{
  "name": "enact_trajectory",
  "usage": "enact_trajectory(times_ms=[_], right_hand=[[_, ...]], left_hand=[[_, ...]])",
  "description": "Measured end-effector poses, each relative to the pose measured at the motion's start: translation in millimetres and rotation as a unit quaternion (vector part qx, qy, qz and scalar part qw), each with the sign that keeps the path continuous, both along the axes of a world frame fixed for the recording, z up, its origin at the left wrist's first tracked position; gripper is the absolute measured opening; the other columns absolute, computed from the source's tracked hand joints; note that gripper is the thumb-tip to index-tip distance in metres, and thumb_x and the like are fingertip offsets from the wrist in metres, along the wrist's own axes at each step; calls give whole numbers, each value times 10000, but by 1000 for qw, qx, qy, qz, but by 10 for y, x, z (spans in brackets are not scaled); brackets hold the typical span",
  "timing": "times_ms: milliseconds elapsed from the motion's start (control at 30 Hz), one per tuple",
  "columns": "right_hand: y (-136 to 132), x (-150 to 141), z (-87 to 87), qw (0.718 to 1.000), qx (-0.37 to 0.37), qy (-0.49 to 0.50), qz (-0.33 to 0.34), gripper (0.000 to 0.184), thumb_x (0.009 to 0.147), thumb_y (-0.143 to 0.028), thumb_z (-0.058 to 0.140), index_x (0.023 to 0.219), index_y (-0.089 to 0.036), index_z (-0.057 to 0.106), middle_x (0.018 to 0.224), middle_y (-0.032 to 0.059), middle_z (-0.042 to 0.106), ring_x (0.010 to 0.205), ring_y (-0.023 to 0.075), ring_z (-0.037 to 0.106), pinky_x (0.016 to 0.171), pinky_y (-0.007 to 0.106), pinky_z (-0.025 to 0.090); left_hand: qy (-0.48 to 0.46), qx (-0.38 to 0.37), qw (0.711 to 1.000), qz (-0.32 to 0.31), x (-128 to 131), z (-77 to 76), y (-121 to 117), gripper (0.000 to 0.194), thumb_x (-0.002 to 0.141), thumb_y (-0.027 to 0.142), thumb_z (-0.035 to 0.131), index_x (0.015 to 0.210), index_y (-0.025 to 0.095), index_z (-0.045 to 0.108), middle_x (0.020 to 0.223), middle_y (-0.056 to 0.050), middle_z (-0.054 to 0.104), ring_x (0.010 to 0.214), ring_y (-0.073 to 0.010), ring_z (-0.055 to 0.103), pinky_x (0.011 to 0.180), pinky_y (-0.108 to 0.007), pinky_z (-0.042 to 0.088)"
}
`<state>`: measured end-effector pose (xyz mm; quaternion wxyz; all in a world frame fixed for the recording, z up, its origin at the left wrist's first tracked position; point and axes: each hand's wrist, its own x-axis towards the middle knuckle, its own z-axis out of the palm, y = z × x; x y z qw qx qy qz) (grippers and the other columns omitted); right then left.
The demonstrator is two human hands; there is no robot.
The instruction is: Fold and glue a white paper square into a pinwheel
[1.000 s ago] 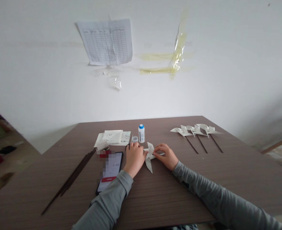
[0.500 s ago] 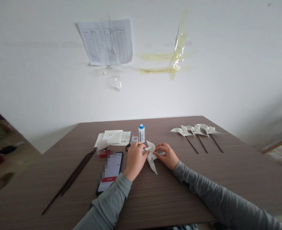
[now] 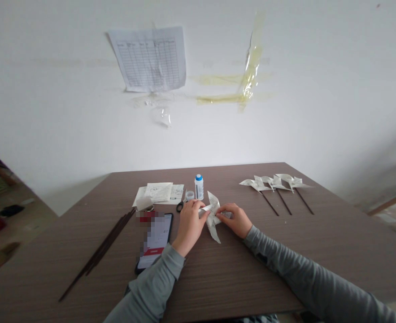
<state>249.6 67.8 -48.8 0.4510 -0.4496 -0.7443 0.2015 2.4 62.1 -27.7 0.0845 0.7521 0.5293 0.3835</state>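
Note:
Between my two hands is a paper pinwheel (image 3: 213, 219), made of printed whitish paper with pointed blades. My left hand (image 3: 193, 220) pinches its left side with thumb and fingers. On the opposite side, my right hand (image 3: 235, 219) grips the paper near the middle. Part of each side blade is hidden by my fingers. Just beyond stand a white glue bottle (image 3: 199, 188) with a blue cap and a small clear cup (image 3: 190, 195). Black-handled scissors (image 3: 180, 206) lie partly hidden behind my left hand.
Three pinwheels on dark sticks (image 3: 276, 202) lie at the right. Left of my hands are a phone (image 3: 157, 237), a bundle of dark sticks (image 3: 106, 244) and stacked paper sheets (image 3: 159, 192). The table (image 3: 319, 251) meets a white wall (image 3: 218, 139) at the back.
The pinwheel's upper blade has risen slightly and tilts a little differently. Both hands stay almost where they were, still pinching the paper.

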Motion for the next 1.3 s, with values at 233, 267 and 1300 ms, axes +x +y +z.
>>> enact_trajectory(times_ms=[233,267,1300], right_hand=[[43,44,-15,998,38,-43,2,148,1079,-383,897,997,-278,962,1102,126,969,1102,368,884,1106,558,717],[46,52,-17,998,44,-46,4,140,1081,-382,907,1006,-280,966,1112,126,971,1105,366,883,1108,558,714],[25,51,-25,997,35,-70,0,89,994,-315,1066,942,-348,1002,1179,87,957,1191,369,861,1273,638,628]], left_hand=[[-17,10,1000,7,-5,-108,38,156,1006,261,1001,1132,272,910,1252,-88,917,1288,-352,878,1212,-530,718],[-24,11,1000,6,-7,-125,51,156,1003,271,1004,1135,270,920,1269,-94,925,1302,-353,880,1222,-532,719],[-44,-78,995,-32,44,22,45,131,918,162,988,956,255,904,1346,-109,955,1356,-350,878,1284,-520,675]])
